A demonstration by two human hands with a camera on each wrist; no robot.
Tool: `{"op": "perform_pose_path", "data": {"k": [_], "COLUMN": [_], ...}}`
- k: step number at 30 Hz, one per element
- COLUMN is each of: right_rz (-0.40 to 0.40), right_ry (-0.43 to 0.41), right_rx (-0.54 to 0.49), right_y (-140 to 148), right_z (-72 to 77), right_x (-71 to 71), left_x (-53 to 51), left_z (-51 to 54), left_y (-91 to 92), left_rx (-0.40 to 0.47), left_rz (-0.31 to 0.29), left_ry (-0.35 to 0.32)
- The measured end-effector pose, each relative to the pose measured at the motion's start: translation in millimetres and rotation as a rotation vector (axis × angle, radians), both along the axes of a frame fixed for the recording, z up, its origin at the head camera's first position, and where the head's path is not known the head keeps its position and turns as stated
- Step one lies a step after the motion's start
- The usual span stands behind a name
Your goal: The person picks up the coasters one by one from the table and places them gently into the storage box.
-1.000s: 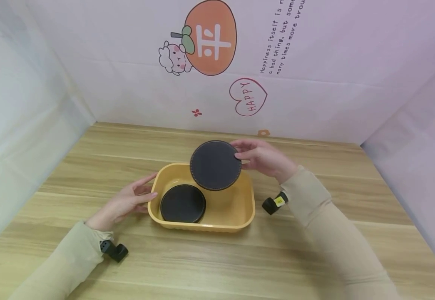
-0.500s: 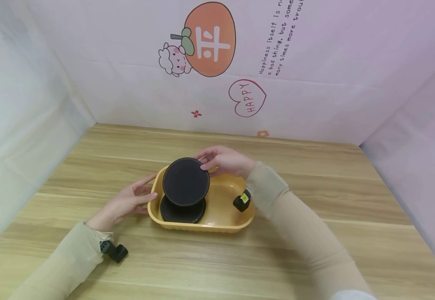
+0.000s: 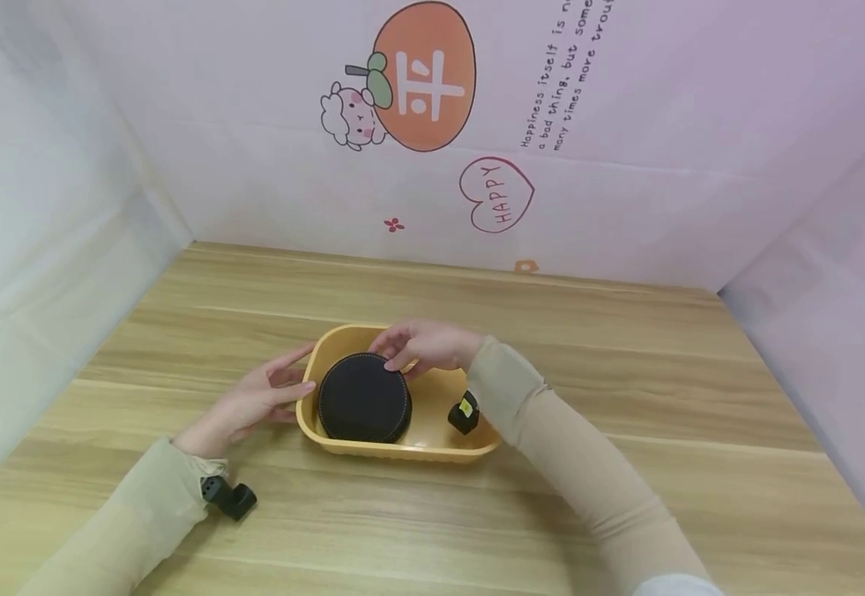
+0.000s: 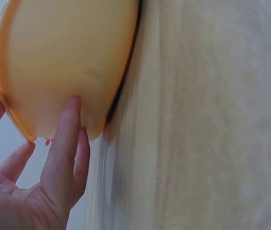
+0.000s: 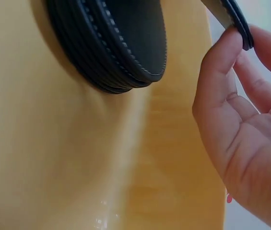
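My right hand (image 3: 432,344) pinches the rear edge of a round black coaster (image 3: 363,397) with contrasting stitching. In the right wrist view, thumb and fingers hold the rim of this tilted coaster (image 5: 238,21), beside a stack of several black coasters (image 5: 109,62). That stack stands in the left part of a yellow plastic basin (image 3: 410,454), and the coaster hides most of it in the head view. At the basin's left end, my left hand (image 3: 253,401) holds it, thumb at the rim. In the left wrist view, one finger presses the outer wall (image 4: 77,52).
The basin stands on a wood-grain table (image 3: 372,530). A white printed cloth (image 3: 611,215) hangs behind the table and along both sides. Each wrist wears a small black camera; the right one (image 3: 464,414) hangs over the basin's right part.
My right hand has moved left and down, bringing the coaster from above the basin's middle onto the stack at its left. My left hand has stayed at the basin.
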State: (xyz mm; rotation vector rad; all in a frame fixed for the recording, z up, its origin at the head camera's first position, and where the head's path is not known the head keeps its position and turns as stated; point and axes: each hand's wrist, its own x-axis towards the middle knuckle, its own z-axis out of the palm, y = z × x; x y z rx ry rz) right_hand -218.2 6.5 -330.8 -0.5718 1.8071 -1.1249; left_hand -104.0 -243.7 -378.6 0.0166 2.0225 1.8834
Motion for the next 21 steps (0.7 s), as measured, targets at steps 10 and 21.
{"op": "perform_pose_path", "data": {"k": [10,21], "right_rz": [-0.006,-0.009], "right_ry": [0.082,0.178], "right_rx": [0.062,0.143], "right_y": [-1,0], "right_z": [-11.0,-17.0], "right_x": [-1.7,-1.2], "left_x": [-0.9,-0.3], "left_z": [0.1,1.9], "left_y": [-2.0,0.1], "left_rx": [-0.015,-0.014], "left_rz": [-0.008,-0.006], "left_ry": [0.007,0.000]}}
